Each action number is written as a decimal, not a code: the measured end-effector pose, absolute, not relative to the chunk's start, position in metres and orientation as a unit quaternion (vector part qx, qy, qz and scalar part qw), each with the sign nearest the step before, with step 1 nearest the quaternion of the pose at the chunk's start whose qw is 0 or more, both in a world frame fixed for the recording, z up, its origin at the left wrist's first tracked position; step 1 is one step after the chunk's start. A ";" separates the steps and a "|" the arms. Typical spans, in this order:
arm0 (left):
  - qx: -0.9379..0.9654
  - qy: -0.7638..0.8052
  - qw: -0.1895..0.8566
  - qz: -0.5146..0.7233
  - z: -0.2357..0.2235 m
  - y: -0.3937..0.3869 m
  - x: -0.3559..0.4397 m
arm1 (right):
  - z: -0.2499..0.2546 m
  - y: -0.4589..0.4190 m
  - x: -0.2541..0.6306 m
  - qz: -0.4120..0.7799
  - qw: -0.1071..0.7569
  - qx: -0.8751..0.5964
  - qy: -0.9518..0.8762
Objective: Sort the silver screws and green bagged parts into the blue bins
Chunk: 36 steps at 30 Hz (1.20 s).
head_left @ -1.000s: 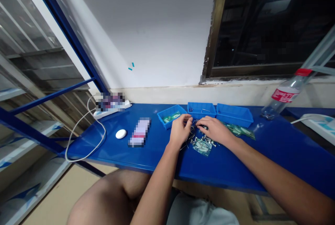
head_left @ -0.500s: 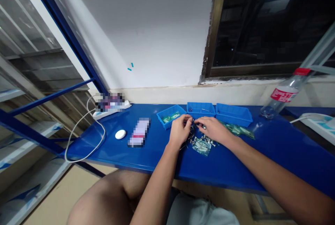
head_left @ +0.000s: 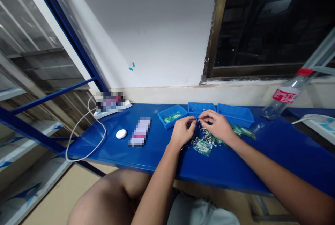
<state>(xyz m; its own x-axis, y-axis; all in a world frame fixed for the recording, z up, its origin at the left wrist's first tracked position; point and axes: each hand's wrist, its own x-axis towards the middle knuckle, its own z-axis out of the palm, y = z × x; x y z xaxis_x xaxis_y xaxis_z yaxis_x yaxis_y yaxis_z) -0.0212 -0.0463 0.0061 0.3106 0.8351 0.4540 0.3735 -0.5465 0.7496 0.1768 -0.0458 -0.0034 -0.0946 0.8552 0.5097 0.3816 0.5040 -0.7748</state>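
My left hand (head_left: 183, 129) and my right hand (head_left: 214, 123) meet fingertip to fingertip over the blue table. Both are closed in a pinch, and a small dark or metallic piece between them is too tiny to name. Just below lies a heap of loose metal screws (head_left: 206, 135). A clear greenish bag of small metal parts (head_left: 202, 147) rests in front of the heap. Further green bags (head_left: 243, 132) lie beyond my right wrist. Behind my hands stands a blue bin (head_left: 201, 106) with thin metal pieces, partly hidden by my right hand.
A left blue bin (head_left: 167, 125) holds green bags; a right blue bin (head_left: 237, 113) stands beside the middle one. A blurred-out flat object (head_left: 140, 132), a white oval object (head_left: 121, 133) and a power strip (head_left: 112, 109) lie left. A plastic bottle (head_left: 286, 95) stands right.
My right hand has lifted off the screw heap and moved up to my left fingertips. My left hand has turned slightly toward it, its thumb now nearer the right fingers.
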 end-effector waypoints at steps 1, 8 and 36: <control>0.768 0.391 0.272 0.428 0.007 -0.047 -0.021 | -0.004 -0.046 0.176 0.248 0.517 -0.430 -0.698; 0.760 0.371 0.327 0.421 0.013 -0.052 -0.022 | -0.008 -0.051 0.173 0.221 0.515 -0.430 -0.708; 0.708 0.375 0.361 0.477 0.001 -0.041 -0.021 | 0.000 -0.058 0.175 0.140 0.434 -0.440 -0.774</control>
<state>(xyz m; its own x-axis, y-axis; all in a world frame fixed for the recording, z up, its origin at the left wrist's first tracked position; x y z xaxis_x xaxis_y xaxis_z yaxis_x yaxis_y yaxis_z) -0.0207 -0.0413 0.0008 0.2632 0.8762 0.4037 0.1866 -0.4568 0.8698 0.1749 -0.0580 0.0003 -0.2367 0.8021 0.5482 0.5599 0.5738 -0.5978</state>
